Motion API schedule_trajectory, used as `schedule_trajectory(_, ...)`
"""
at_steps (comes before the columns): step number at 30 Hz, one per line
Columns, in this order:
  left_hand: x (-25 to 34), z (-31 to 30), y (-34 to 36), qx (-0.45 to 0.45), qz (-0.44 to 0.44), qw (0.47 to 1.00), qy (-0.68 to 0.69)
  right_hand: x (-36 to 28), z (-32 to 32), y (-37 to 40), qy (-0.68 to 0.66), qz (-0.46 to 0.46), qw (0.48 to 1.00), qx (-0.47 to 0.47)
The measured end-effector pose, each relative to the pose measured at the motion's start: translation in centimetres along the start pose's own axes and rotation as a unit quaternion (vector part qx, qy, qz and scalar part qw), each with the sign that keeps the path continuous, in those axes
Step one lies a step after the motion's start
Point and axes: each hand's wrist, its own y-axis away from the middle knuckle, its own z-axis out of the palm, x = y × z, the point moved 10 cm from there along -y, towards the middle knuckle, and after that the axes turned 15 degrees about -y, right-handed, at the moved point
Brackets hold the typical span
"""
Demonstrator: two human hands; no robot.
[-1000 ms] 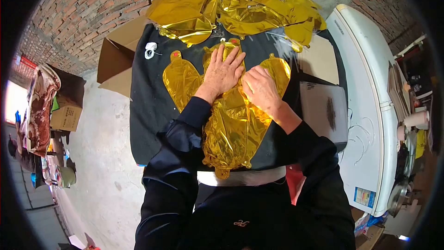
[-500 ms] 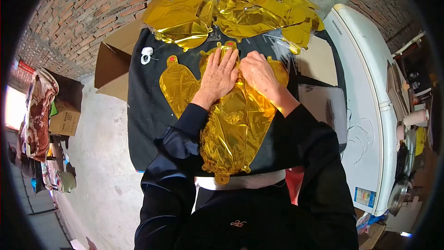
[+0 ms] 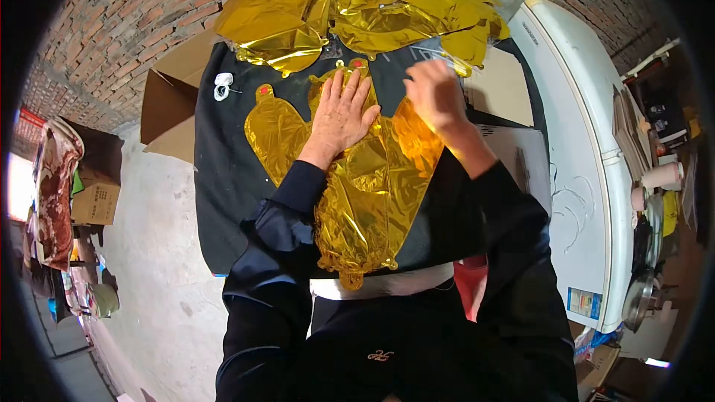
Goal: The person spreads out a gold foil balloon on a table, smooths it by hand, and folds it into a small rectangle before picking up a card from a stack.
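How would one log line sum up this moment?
left hand flat on gold foil balloon | right hand blurred above balloon's far edge, grip unclear | balloon lies on black table | foil pile at far edge

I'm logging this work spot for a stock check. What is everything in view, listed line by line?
black-covered table: one, centre of view
flat foil balloons: several overlapping, gold, on the table's middle; exact count unclear
crumpled foil heap: one, gold, table's far edge
brick wall: one, red-brown, behind the table
cord coil: one, white, table's far left
cardboard box: one, brown, open, left of the table
cardboard sheet: one seen, tan, table's right side
appliance: one, white, right of the table
left hand: flat and open on the flat foil balloons
right hand: raised over the table's far right, blurred
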Motion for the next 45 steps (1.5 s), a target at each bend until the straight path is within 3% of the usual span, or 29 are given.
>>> schedule_trajectory(4, 0.0, 0.0, 0.0, -0.012, 0.0, 1.0, -0.007, 1.4, -4.7, 4.4, 0.132, 0.115, 0.984, -0.025)
schedule_trajectory(7, 0.0, 0.3, -0.2, -0.024, -0.002, 1.0, -0.014, 2.4, -4.9, 6.5, 0.151, 0.195, 0.963, -0.108)
schedule_trajectory(11, -0.1, 0.3, -0.2, -0.029, -0.002, 0.999, -0.016, 2.8, -4.1, 6.6, 0.104, 0.143, 0.982, -0.065)
schedule_trajectory(14, -0.1, 0.4, -0.1, -0.037, -0.004, 0.999, -0.005, 5.2, -2.7, 5.4, -0.052, 0.307, 0.943, -0.113)
schedule_trajectory(17, -0.1, 0.3, -0.1, -0.028, -0.002, 1.0, 0.002, 4.7, -0.5, 4.6, -0.367, 0.454, 0.805, -0.105)
schedule_trajectory(18, -0.2, 0.3, -0.1, -0.021, -0.001, 1.0, 0.003, 3.6, 0.0, 4.0, -0.413, 0.465, 0.777, -0.102)
schedule_trajectory(22, -0.1, 0.3, 0.0, 0.017, 0.002, 1.0, -0.003, 1.1, 0.8, 2.1, -0.478, 0.479, 0.732, -0.079)
schedule_trajectory(25, 0.0, 0.2, 0.0, 0.043, 0.001, 0.999, -0.021, 1.1, 0.8, 1.9, -0.468, 0.457, 0.755, -0.041)
schedule_trajectory(37, 1.2, -0.4, -0.7, 0.026, 0.018, 0.998, -0.054, 1.5, 1.2, 3.5, -0.498, 0.47, 0.728, -0.022)
schedule_trajectory(45, 1.7, -0.7, -0.3, 0.077, 0.013, 0.997, 0.0, 2.4, 1.9, 4.8, -0.508, 0.485, 0.712, 0.007)
